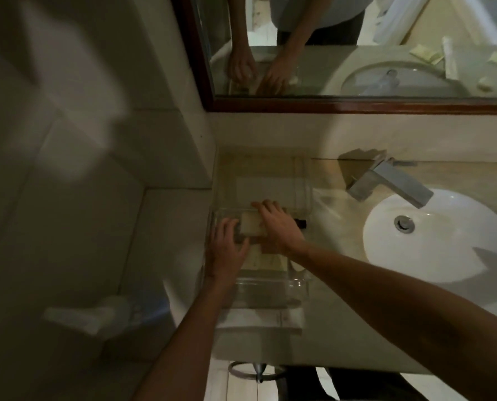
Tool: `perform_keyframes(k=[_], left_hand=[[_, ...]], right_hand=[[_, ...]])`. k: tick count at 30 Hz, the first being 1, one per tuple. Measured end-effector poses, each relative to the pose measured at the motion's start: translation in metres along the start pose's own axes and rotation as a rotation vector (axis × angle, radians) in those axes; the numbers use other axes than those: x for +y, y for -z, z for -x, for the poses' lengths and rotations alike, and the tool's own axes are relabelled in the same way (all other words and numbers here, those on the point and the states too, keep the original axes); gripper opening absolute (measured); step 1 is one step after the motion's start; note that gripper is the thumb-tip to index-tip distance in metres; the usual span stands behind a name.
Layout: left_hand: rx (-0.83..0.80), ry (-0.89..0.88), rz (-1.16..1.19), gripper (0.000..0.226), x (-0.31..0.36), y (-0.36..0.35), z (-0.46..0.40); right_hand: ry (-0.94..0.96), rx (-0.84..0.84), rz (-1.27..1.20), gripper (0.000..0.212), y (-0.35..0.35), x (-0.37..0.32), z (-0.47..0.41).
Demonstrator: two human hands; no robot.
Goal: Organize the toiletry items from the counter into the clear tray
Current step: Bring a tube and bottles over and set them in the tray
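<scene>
A clear tray (298,280) sits on the counter to the left of the sink. Inside it lie pale flat packets, one (253,228) at the tray's middle and another (266,260) nearer me. My left hand (227,246) rests at the tray's left side, fingers spread beside the middle packet. My right hand (279,224) reaches in from the right and lies over that packet with its fingers bent down on it. A small dark item (300,222) shows just right of my right hand. The picture is blurred.
A white basin (444,241) with a chrome tap (392,183) lies to the right. A wood-framed mirror (357,107) hangs behind, reflecting more packets and a tube on the counter's far side. A tiled wall stands at the left, with a white object (96,316) low on it.
</scene>
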State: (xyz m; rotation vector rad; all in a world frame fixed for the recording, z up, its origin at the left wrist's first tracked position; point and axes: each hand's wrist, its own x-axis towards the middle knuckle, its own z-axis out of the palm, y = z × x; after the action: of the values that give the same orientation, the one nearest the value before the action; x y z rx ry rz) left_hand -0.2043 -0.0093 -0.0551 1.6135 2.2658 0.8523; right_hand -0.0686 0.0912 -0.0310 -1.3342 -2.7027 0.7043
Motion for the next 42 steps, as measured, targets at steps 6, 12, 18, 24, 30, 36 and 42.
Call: perform_keyframes(k=[6, 12, 18, 24, 30, 36, 42], left_hand=[[-0.299, -0.296, -0.157, 0.045, -0.007, -0.015, -0.023], [-0.223, -0.234, -0.313, 0.057, 0.015, -0.014, -0.031], [-0.24, -0.42, -0.306, 0.069, 0.103, -0.066, -0.007], [-0.459, -0.614, -0.077, 0.059, 0.269, -0.157, 0.046], [-0.755, -0.625, -0.034, 0.054, 0.403, -0.241, 0.096], [-0.787, -0.644, -0.11, 0.054, 0.491, -0.331, 0.098], [-0.732, -0.607, -0.157, 0.054, 0.55, -0.396, 0.068]], right_hand=[[-0.02, 0.107, 0.065, 0.078, 0.002, 0.03, 0.02], [-0.083, 0.208, -0.083, 0.044, 0.03, 0.071, 0.087], [-0.353, 0.234, -0.054, 0.036, 0.059, 0.17, 0.219], [-0.722, 0.297, -0.08, 0.024, 0.08, 0.287, 0.367], [-0.958, 0.238, -0.129, 0.027, 0.125, 0.402, 0.453], [-0.983, 0.34, -0.149, 0.05, 0.17, 0.522, 0.429], [-0.671, 0.238, -0.17, 0.03, 0.162, 0.568, 0.395]])
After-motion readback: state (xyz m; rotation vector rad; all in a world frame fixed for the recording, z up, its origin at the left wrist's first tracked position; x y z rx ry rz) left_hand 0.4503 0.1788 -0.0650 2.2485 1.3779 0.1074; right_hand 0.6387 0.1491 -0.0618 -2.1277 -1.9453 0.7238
